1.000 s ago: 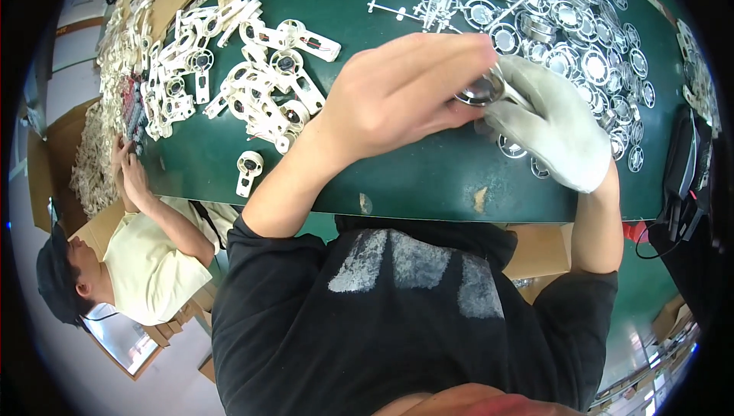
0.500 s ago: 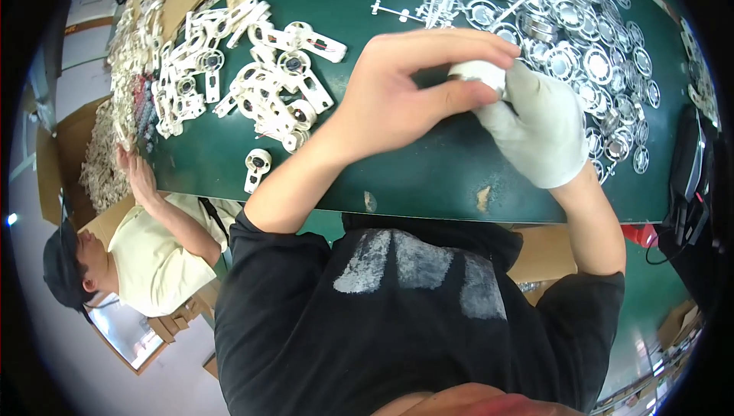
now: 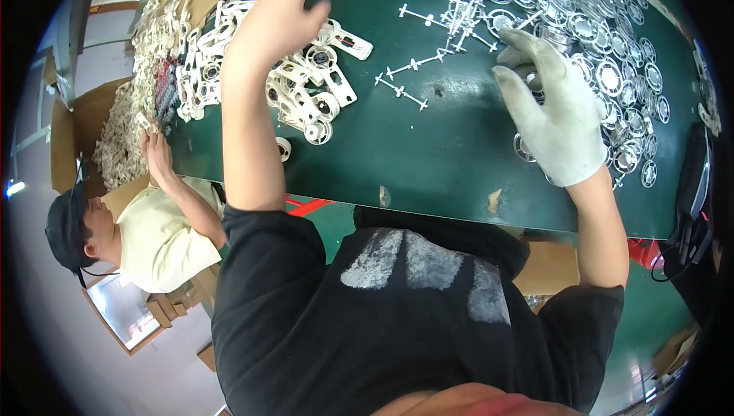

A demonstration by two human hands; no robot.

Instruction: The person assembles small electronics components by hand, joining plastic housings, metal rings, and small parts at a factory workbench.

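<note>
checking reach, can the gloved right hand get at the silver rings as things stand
Probably yes: the right hand looks open and is at the edge of the silver rings, with nothing visible in the way.

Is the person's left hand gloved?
No, the left hand is bare, while the right hand wears a pale glove.

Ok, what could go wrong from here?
The left hand, over the white parts, might knock them about. The left forearm appears close to a lone white part and could nudge it off the table. The gloved right hand, near loosely heaped silver rings, could scatter some.
</note>
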